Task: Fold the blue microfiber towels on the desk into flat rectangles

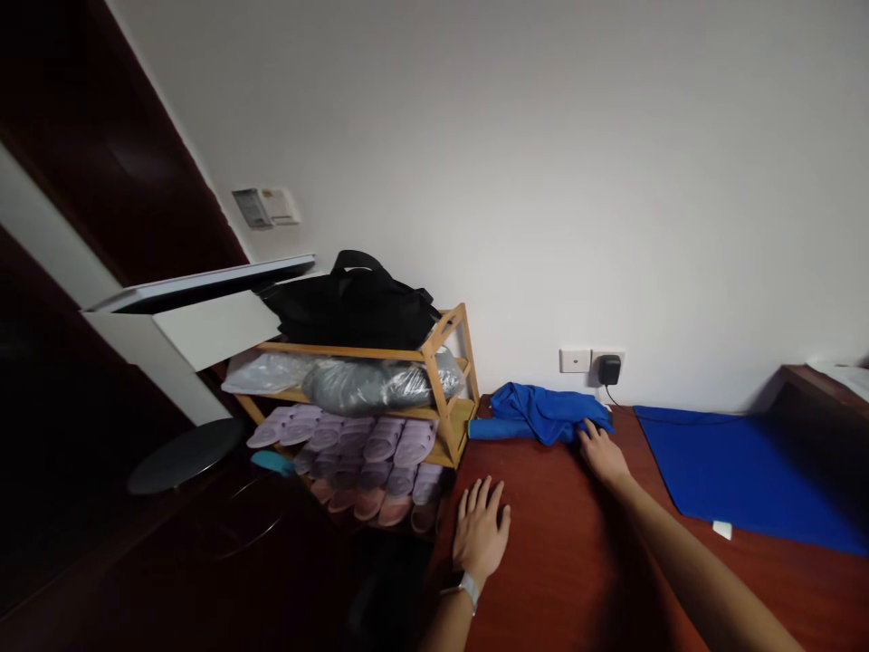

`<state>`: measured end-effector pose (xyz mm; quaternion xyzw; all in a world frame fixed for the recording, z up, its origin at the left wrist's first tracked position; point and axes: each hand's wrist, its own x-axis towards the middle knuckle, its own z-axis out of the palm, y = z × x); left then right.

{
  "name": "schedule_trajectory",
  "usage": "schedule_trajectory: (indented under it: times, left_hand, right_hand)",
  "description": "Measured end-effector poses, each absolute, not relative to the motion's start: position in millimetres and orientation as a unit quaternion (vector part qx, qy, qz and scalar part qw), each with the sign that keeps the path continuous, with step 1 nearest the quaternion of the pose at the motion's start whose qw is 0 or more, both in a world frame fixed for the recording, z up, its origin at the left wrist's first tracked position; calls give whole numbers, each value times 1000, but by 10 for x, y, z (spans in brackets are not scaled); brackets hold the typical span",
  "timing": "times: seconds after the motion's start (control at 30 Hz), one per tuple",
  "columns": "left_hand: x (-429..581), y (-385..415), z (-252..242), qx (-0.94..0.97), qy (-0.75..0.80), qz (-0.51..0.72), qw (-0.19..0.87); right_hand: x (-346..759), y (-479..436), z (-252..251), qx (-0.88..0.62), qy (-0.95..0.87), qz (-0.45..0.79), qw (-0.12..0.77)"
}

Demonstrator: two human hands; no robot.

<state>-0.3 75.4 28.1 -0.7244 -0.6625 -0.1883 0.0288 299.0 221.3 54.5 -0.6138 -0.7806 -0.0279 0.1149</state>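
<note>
My left hand (481,530) lies flat on the reddish-brown table (543,543) near its left edge, fingers spread, with nothing in it. A watch with a light band is on that wrist. My right hand (601,453) touches the right end of a crumpled blue cloth (547,412) at the back of the table, its fingers apart. Beside the crumpled cloth, on its left, a rolled blue piece (499,428) sticks out. To the right a flat blue cloth (753,471) with a white tag (722,530) is spread on the table.
A wooden rack (444,398) at the left holds a black bag (353,303), plastic-wrapped items and several lilac and pink slippers (384,439). A black plug (609,369) sits in the wall socket, its cable trailing right. A round dark stool (186,455) stands far left.
</note>
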Motion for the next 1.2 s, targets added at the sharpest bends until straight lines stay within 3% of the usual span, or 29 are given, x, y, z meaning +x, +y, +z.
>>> schedule_trajectory:
  times: [0.17, 0.27, 0.53, 0.73, 0.87, 0.97, 1.1, 1.2]
  left_hand:
    - [13, 743, 294, -724, -661, -195, 28]
    - [22, 744, 286, -719, -666, -196, 30]
    - [23, 762, 273, -721, -664, -195, 38]
    - [79, 622, 589, -728, -644, -232, 22]
    - [328, 254, 775, -746, -623, -234, -1]
    - [697, -275, 781, -777, -588, -215, -59]
    - [1126, -1025, 691, -766, -548, -213, -261]
    - [1224, -1295, 654, -726, -560, -232, -323]
  right_hand:
    - [2894, 1626, 604, -589, -798, -49, 118]
    - [2795, 980, 475, -583, -795, -6, 165]
    - [2709, -517, -85, -587, -668, 306, 339]
    - [2891, -980, -70, -544, -324, 559, 536]
    - [3019, -1185, 86, -488, -184, 664, 535]
    - [2985, -1333, 166, -480, -241, 684, 493]
    - [2845, -1540, 145, -447, -399, 605, 524]
    - [2825, -1678, 69, -465, -456, 558, 515]
